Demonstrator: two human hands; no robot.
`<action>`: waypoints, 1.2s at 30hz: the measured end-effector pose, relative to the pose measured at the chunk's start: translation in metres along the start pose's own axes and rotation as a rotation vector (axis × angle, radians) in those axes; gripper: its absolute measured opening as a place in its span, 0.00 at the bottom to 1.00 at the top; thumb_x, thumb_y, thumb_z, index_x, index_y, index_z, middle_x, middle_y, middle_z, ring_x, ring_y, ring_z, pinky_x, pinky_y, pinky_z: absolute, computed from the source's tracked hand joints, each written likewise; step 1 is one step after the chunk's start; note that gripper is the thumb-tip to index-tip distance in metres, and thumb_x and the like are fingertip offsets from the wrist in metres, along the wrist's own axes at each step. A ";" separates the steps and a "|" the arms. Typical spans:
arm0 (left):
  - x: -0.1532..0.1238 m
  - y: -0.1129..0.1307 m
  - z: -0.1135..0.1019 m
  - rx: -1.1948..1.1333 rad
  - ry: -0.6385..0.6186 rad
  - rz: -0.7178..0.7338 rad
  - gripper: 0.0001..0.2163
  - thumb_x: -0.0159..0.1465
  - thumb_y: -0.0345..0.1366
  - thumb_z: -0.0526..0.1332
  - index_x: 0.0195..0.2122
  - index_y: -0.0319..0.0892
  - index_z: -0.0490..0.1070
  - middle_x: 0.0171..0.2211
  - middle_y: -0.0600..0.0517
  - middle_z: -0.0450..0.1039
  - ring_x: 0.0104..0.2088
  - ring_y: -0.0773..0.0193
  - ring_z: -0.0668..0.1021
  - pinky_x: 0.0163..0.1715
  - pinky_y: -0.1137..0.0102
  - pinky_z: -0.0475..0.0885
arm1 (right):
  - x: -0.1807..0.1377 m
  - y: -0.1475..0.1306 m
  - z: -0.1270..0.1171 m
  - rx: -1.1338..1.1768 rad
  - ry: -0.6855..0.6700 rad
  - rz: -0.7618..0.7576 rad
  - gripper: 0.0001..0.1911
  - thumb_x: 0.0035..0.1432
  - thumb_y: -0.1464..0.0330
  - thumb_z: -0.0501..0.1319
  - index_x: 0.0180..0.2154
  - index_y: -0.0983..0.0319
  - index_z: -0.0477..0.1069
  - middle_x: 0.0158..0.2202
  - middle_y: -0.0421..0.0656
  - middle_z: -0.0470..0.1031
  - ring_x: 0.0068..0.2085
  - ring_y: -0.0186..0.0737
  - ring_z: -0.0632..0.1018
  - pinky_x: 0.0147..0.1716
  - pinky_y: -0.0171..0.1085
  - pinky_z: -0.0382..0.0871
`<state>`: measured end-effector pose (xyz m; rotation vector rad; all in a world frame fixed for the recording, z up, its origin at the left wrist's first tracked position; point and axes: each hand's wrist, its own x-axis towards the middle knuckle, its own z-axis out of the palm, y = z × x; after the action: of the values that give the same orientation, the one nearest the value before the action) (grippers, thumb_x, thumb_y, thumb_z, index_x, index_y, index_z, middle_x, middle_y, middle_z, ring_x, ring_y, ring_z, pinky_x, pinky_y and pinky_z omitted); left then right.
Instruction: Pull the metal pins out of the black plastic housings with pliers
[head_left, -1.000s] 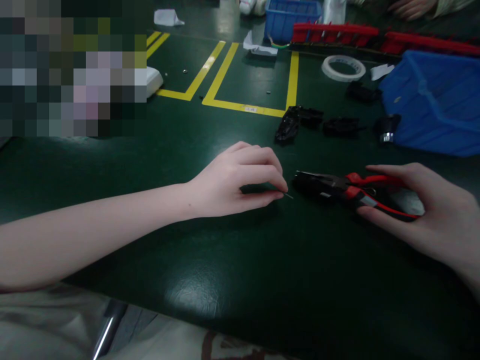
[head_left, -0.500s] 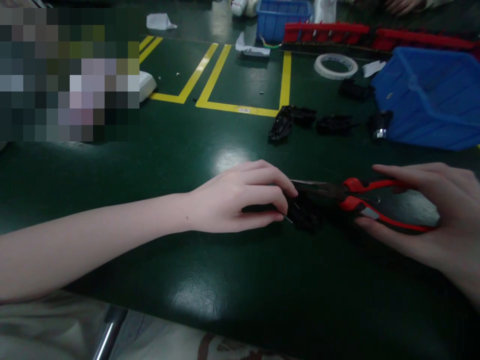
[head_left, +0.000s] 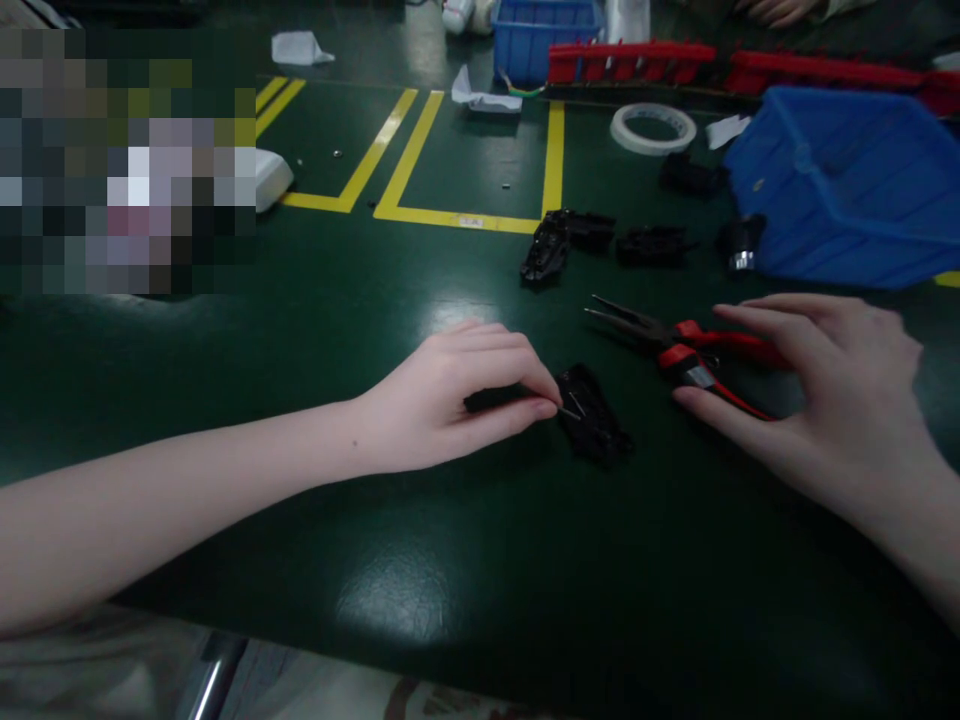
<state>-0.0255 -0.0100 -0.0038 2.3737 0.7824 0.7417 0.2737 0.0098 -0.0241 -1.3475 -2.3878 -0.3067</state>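
My left hand (head_left: pixel 487 385) pinches a thin metal pin (head_left: pixel 571 411) between thumb and fingertips. The pin's free end lies over a black plastic part (head_left: pixel 596 425) on the green table; whether it touches the part I cannot tell. My right hand (head_left: pixel 832 370) is closed around the red handles of long-nose pliers (head_left: pixel 675 355). Their jaws are slightly apart with nothing between them, pointing left, above and to the right of the black part.
Several more black plastic parts (head_left: pixel 652 245) lie farther back. Behind them are a roll of white tape (head_left: pixel 652 129), a tilted blue bin (head_left: pixel 847 190), red racks (head_left: pixel 634 64) and an upright blue basket (head_left: pixel 546 45). Another person's hand (head_left: pixel 780 10) shows at the far edge.
The pliers have moved up and away from the black part, and their jaws have parted. My left hand has shifted slightly left, uncovering more of the part. The view has shifted a little.
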 end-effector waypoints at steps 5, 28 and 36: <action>0.008 0.014 0.010 -0.144 0.049 -0.048 0.04 0.65 0.29 0.59 0.38 0.38 0.73 0.35 0.52 0.76 0.37 0.70 0.76 0.39 0.74 0.70 | -0.003 -0.045 -0.025 0.161 0.122 -0.207 0.14 0.56 0.67 0.61 0.45 0.57 0.66 0.39 0.44 0.76 0.44 0.44 0.76 0.52 0.53 0.63; 0.007 0.021 0.020 -0.344 -0.033 0.018 0.02 0.63 0.26 0.60 0.34 0.36 0.72 0.31 0.52 0.74 0.33 0.70 0.76 0.34 0.74 0.71 | -0.008 -0.072 -0.037 0.418 0.026 -0.450 0.14 0.55 0.75 0.61 0.44 0.61 0.70 0.39 0.41 0.79 0.38 0.35 0.78 0.45 0.40 0.72; 0.002 0.013 0.021 0.154 0.076 0.093 0.14 0.65 0.42 0.59 0.46 0.37 0.69 0.35 0.52 0.74 0.32 0.68 0.75 0.32 0.69 0.64 | 0.000 -0.055 -0.030 0.419 0.017 -0.413 0.03 0.61 0.70 0.55 0.35 0.58 0.66 0.28 0.38 0.76 0.29 0.34 0.77 0.36 0.38 0.73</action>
<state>-0.0058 -0.0238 -0.0100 2.5474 0.7909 0.8416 0.2332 -0.0290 0.0028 -0.6637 -2.5162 0.0769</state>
